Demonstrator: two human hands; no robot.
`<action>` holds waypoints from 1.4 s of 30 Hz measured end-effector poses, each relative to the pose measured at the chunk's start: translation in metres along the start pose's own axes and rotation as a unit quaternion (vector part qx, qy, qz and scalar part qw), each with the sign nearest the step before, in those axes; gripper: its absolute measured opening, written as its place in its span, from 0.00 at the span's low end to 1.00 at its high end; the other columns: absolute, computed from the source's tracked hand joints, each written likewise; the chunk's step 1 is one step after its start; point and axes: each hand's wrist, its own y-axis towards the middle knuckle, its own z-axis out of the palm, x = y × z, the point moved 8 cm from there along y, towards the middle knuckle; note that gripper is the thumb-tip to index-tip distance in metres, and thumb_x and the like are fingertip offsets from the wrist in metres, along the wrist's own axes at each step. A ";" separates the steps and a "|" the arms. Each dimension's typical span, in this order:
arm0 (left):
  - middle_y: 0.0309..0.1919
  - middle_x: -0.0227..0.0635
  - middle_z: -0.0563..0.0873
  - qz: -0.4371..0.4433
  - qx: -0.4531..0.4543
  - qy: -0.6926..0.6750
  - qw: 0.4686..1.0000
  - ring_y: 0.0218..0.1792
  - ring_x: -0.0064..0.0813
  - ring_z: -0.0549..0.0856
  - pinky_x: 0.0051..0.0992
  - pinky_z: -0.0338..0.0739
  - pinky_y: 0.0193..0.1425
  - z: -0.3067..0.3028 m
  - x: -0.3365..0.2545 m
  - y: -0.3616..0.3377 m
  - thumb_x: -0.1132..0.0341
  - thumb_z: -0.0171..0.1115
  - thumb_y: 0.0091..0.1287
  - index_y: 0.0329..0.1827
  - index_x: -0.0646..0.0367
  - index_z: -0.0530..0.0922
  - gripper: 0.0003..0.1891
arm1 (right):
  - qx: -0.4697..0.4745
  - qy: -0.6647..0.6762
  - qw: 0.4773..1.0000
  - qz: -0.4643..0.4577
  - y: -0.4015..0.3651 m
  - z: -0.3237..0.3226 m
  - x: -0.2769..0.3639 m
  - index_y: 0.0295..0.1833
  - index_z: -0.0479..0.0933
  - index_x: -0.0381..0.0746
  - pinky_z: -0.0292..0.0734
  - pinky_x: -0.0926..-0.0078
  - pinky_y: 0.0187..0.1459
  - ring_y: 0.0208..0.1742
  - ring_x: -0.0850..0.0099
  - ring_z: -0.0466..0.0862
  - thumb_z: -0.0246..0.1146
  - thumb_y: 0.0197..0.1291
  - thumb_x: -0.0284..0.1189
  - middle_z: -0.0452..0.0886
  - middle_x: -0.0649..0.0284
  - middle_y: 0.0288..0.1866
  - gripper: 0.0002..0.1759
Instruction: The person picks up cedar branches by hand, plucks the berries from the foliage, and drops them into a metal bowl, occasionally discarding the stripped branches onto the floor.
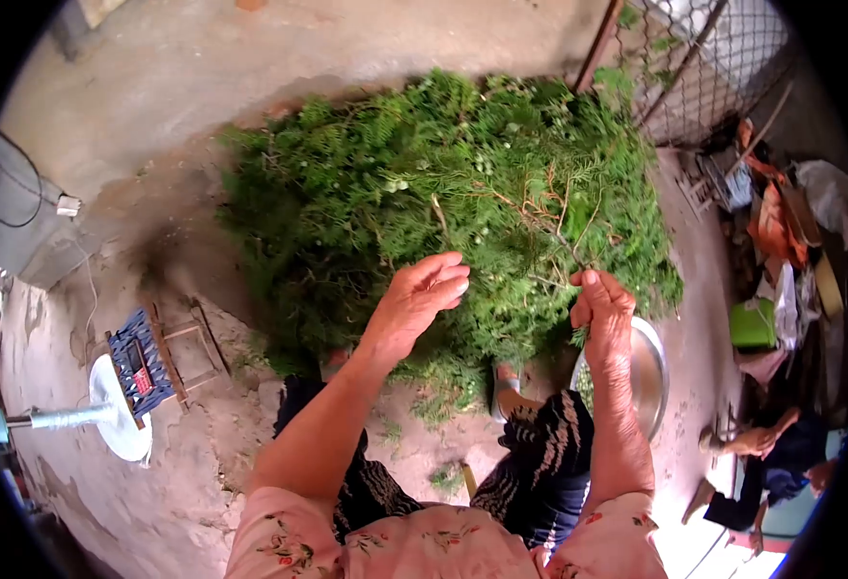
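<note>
A big heap of green conifer cuttings (pixel 347 183) lies on the ground in front of me in the head view. My right hand (pixel 605 301), at the heap's right side, pinches the stem of a conifer branch (pixel 561 227) whose bare brown twigs spread up and left. Over the heap's front middle is my left hand (pixel 418 297), its fingers loosely bent and apart, with nothing visible in it. A cut stem end (pixel 440 214) sticks up just beyond its fingertips. Beside my right forearm stands a metal basin (pixel 648 372) with small green bits in it, partly hidden by the arm.
To the left are a small wooden stool (pixel 192 343) with a patterned cloth and red item on it, and a fan (pixel 110 410). Wire mesh (pixel 704 58) stands at back right. A green container (pixel 752 323) sits among clutter. Another person (pixel 781 463) sits at lower right.
</note>
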 end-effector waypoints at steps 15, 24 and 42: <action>0.42 0.37 0.79 0.060 -0.175 -0.392 0.901 0.53 0.37 0.76 0.45 0.68 0.64 -0.083 -0.022 -0.001 0.48 0.58 0.63 0.58 0.62 0.66 0.30 | 0.065 -0.287 0.870 -0.395 -0.058 0.104 -0.006 0.44 0.80 0.39 0.69 0.68 0.26 0.21 0.64 0.73 0.66 0.49 0.23 0.72 0.62 0.19 0.14; 0.53 0.48 0.77 -0.061 -0.177 -0.231 0.955 0.48 0.36 0.81 0.36 0.79 0.52 -0.090 -0.001 -0.008 0.75 0.55 0.56 0.60 0.74 0.62 0.27 | 0.214 -0.300 0.863 -0.345 -0.063 0.129 -0.020 0.49 0.77 0.37 0.71 0.66 0.33 0.28 0.59 0.77 0.67 0.47 0.22 0.77 0.58 0.25 0.19; 0.40 0.33 0.79 -0.085 -0.022 0.075 0.993 0.41 0.23 0.77 0.25 0.72 0.48 -0.002 -0.009 -0.011 0.65 0.61 0.58 0.48 0.63 0.73 0.17 | 0.109 -0.003 0.978 -0.176 -0.020 0.122 -0.005 0.45 0.78 0.33 0.75 0.78 0.37 0.34 0.73 0.79 0.67 0.52 0.24 0.80 0.62 0.35 0.13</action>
